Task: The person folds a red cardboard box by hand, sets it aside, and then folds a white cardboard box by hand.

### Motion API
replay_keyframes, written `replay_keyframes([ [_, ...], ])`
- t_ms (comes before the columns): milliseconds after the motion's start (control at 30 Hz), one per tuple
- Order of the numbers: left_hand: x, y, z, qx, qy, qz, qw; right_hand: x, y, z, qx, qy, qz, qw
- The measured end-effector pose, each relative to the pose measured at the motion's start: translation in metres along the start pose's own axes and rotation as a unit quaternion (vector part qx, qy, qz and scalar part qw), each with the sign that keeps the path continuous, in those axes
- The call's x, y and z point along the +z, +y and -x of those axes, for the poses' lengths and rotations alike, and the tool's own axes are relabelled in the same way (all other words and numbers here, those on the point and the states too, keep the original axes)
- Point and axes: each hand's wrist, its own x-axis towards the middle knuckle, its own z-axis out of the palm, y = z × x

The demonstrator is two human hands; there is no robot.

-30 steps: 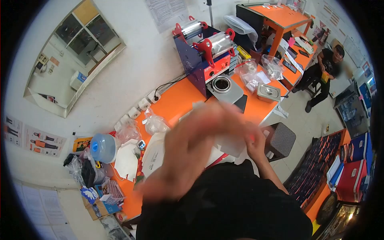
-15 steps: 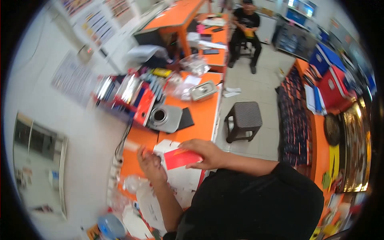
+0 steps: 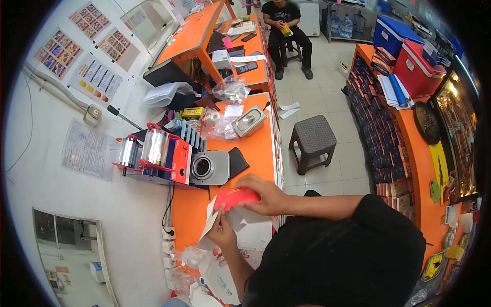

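Observation:
My right hand [image 3: 263, 197] has its fingers closed on a red paperboard piece [image 3: 232, 198] with small yellow print. My left hand [image 3: 222, 233] pinches the edge of a pale paperboard flap [image 3: 208, 225] just below and left of the red piece. Both hands are close together over the orange counter [image 3: 192, 212], and the red piece meets the flap between them. White paperboard sheets [image 3: 250, 230] lie under and beside the hands. Further down, a white printed piece [image 3: 220, 279] is partly covered by my left forearm.
Beyond the hands stands a cup-sealing machine [image 3: 169, 158] with film rolls. A metal container [image 3: 249, 121] and plastic bags [image 3: 230, 89] share the counter. On the floor to the right is a dark stool [image 3: 313, 138]. Another person [image 3: 286, 38] sits at the back, holding something yellow.
My left hand, fingers raised and apart before, has closed on the pale flap. The red piece has tilted and come against it in my right hand. The camera view has shifted.

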Motion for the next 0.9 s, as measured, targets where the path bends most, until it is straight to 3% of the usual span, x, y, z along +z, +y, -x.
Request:
replay_keyframes([
  [33,-0.007,-0.002,0.001,-0.027,-0.017,0.016,0.999,-0.001,0.005,-0.001,-0.003,0.0,-0.001,1.0],
  [67,-0.012,0.001,0.002,-0.068,-0.018,0.068,0.995,-0.001,0.011,-0.002,0.06,0.02,-0.062,0.996],
  [100,-0.011,0.0,0.0,-0.067,-0.014,0.069,0.995,-0.002,0.015,-0.003,0.123,0.038,-0.122,0.984],
  [167,-0.01,0.001,-0.001,-0.026,-0.018,0.027,0.999,0.001,0.002,-0.005,0.136,0.028,-0.107,0.984],
  [233,0.0,0.006,0.002,-0.014,0.013,0.013,1.0,0.014,-0.006,-0.002,0.017,0.002,-0.019,1.0],
  [300,0.002,0.012,-0.001,-0.003,0.046,-0.001,0.999,0.02,-0.011,0.0,0.021,-0.012,-0.001,1.0],
  [367,-0.008,0.021,0.001,-0.056,0.002,-0.009,0.998,0.023,-0.008,-0.002,0.017,0.0,-0.029,0.999],
  [433,-0.014,0.023,0.002,-0.075,0.023,-0.011,0.997,0.02,-0.002,-0.002,0.023,-0.012,-0.052,0.998],
  [467,-0.019,0.022,0.001,-0.049,0.017,-0.002,0.999,0.018,0.002,-0.004,0.026,-0.012,-0.065,0.997],
  [500,-0.025,0.022,0.001,-0.025,0.011,0.005,1.0,0.016,0.0,-0.006,0.027,-0.035,-0.078,0.996],
  [633,-0.026,0.035,0.01,-0.069,0.055,0.025,0.996,0.016,-0.024,-0.011,-0.006,-0.105,-0.026,0.994],
  [733,-0.026,0.039,0.008,0.029,0.04,-0.055,0.997,0.019,-0.031,-0.013,-0.052,-0.125,0.026,0.991],
  [900,-0.035,0.039,0.012,0.036,0.031,-0.038,0.998,0.007,-0.031,-0.02,-0.036,-0.092,-0.015,0.995],
])
